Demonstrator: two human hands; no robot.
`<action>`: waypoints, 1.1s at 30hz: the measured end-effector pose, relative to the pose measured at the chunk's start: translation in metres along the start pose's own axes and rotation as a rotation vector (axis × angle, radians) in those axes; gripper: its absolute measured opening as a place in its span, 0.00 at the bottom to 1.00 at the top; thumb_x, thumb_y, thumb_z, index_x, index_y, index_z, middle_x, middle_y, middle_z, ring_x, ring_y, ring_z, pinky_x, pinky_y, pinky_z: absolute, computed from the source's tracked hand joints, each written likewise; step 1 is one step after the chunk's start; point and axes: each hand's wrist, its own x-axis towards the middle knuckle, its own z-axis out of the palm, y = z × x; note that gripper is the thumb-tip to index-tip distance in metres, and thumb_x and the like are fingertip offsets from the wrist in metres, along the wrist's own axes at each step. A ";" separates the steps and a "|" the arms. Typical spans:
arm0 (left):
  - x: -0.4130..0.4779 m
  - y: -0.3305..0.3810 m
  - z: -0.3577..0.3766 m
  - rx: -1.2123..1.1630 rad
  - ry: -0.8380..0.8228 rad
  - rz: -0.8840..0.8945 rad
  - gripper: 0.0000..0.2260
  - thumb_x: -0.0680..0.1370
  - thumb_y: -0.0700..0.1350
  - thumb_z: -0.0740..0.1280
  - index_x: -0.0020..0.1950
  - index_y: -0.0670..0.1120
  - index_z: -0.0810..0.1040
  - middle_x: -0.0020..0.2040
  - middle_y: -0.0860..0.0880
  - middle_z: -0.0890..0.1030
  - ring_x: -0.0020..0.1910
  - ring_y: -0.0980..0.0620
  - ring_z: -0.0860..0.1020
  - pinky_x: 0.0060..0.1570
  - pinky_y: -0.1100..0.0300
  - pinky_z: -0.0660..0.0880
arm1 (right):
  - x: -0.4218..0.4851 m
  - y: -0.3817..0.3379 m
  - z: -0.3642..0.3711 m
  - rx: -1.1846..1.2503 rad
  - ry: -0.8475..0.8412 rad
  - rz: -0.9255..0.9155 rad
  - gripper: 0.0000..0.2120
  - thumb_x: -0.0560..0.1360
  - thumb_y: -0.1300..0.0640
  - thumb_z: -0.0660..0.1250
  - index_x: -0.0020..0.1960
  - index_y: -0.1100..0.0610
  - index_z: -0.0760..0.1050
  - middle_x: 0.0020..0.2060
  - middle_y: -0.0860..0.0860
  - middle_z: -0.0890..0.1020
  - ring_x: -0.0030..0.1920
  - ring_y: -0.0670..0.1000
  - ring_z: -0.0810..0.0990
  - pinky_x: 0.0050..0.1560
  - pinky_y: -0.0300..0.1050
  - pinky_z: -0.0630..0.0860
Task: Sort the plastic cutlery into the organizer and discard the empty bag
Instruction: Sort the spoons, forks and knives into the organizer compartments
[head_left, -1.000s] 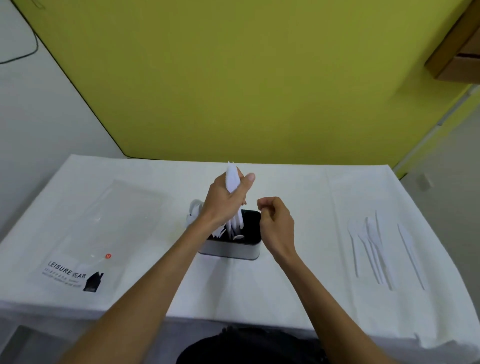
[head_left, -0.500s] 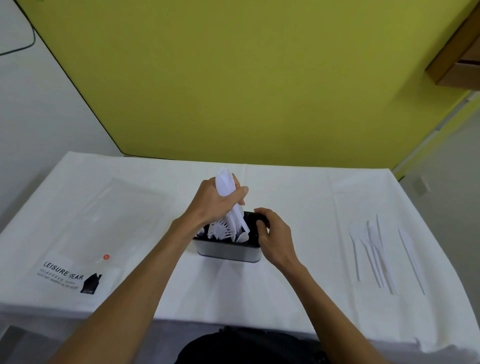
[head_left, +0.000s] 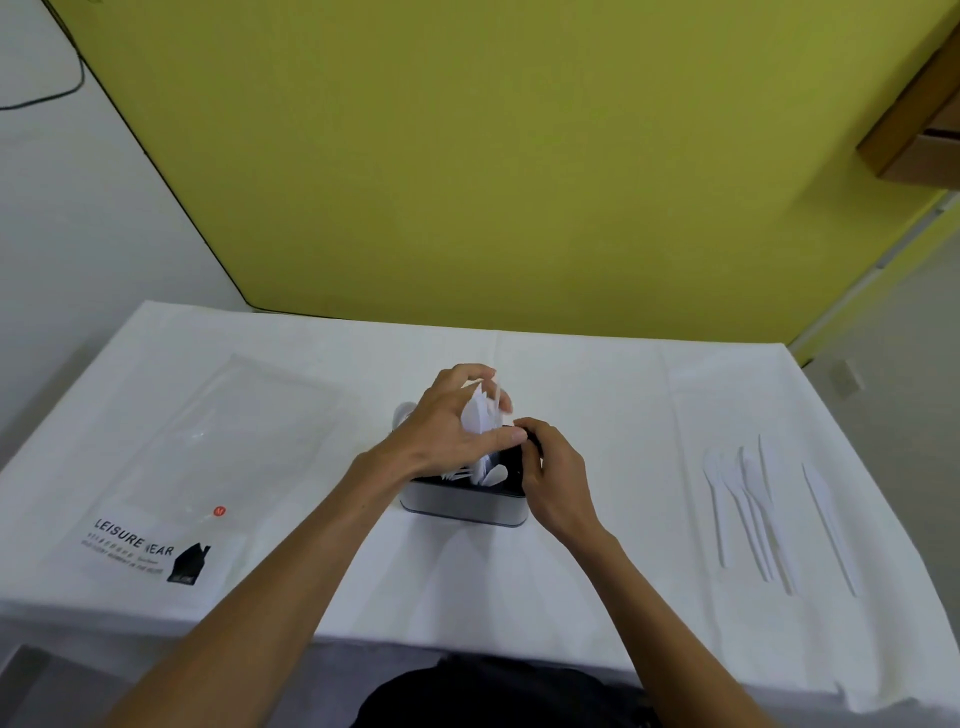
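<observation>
A small grey organizer (head_left: 462, 503) with a dark inside stands at the middle of the white table. My left hand (head_left: 449, 426) is closed around a bunch of white plastic cutlery (head_left: 480, 413) whose lower ends stand in the organizer. My right hand (head_left: 553, 467) grips the organizer's right rim. Several loose white cutlery pieces (head_left: 753, 506) lie in a row on the table to the right. A clear plastic bag (head_left: 192, 467) with black "LEISURE WEAR" print lies flat on the left.
The table (head_left: 597, 384) is covered with a white cloth and stands against a yellow-green wall (head_left: 493, 156). A wooden cabinet corner (head_left: 914, 140) juts out at the upper right. The table's near edge is just in front of my body.
My left hand has lowered the cutlery bunch into the organizer. My right hand has gone from hovering as a loose fist to gripping the organizer's right rim.
</observation>
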 end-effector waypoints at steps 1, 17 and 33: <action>-0.001 0.002 -0.001 0.023 0.005 0.035 0.26 0.65 0.67 0.74 0.60 0.67 0.70 0.67 0.58 0.73 0.71 0.61 0.64 0.70 0.56 0.66 | 0.000 0.000 0.000 0.001 -0.003 0.000 0.12 0.82 0.61 0.57 0.60 0.53 0.77 0.52 0.45 0.82 0.49 0.44 0.78 0.47 0.27 0.68; -0.013 -0.009 0.023 0.586 0.206 0.440 0.23 0.80 0.56 0.60 0.64 0.41 0.78 0.67 0.47 0.77 0.68 0.49 0.72 0.64 0.48 0.72 | -0.001 0.002 0.002 0.007 0.008 -0.009 0.15 0.82 0.63 0.55 0.64 0.56 0.76 0.57 0.48 0.81 0.54 0.45 0.78 0.54 0.29 0.70; 0.003 0.020 0.031 0.722 0.064 0.265 0.39 0.78 0.67 0.42 0.79 0.41 0.59 0.83 0.47 0.47 0.81 0.52 0.40 0.78 0.46 0.40 | -0.003 0.010 -0.012 0.066 -0.004 0.024 0.16 0.84 0.50 0.54 0.62 0.52 0.77 0.55 0.44 0.83 0.53 0.43 0.79 0.52 0.30 0.71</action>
